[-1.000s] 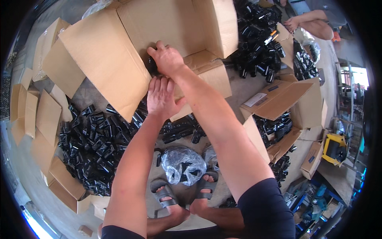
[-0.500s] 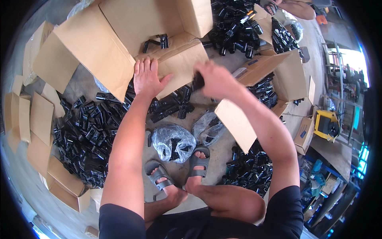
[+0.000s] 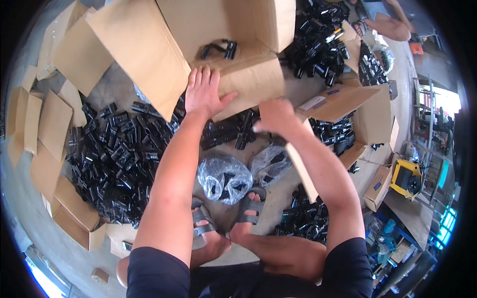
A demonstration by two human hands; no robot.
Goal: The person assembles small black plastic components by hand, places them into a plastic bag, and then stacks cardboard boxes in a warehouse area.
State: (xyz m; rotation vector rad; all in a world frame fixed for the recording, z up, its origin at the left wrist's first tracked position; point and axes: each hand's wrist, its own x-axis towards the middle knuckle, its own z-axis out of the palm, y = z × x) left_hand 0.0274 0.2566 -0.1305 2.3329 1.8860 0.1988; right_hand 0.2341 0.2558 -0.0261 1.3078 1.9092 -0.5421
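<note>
My left hand [image 3: 204, 94] lies flat with spread fingers on the front flap [image 3: 253, 82] of a large open cardboard box [image 3: 213, 22]. Inside that box, close to the flap, lie a few black tubular parts [image 3: 228, 49]. By the flap's right corner is my right hand [image 3: 278, 116], its fingers curled under and slightly blurred. What it grips, if anything, is hidden. Below the flap, between my hands, more black parts [image 3: 223, 135] lie on the floor.
Heaps of black parts [image 3: 117, 164] lie to the left, at the far right and near my right knee. Clear plastic bags [image 3: 224, 178] rest by my feet. An open carton [image 3: 372, 111] of parts stands right. A yellow-and-black device [image 3: 406, 178] and another person's leg [image 3: 390, 29] are farther right.
My right hand has drawn back slightly towards me and turned knuckles up; the black part seen in it before no longer shows. The left hand stays on the flap. The whole view has shifted.
</note>
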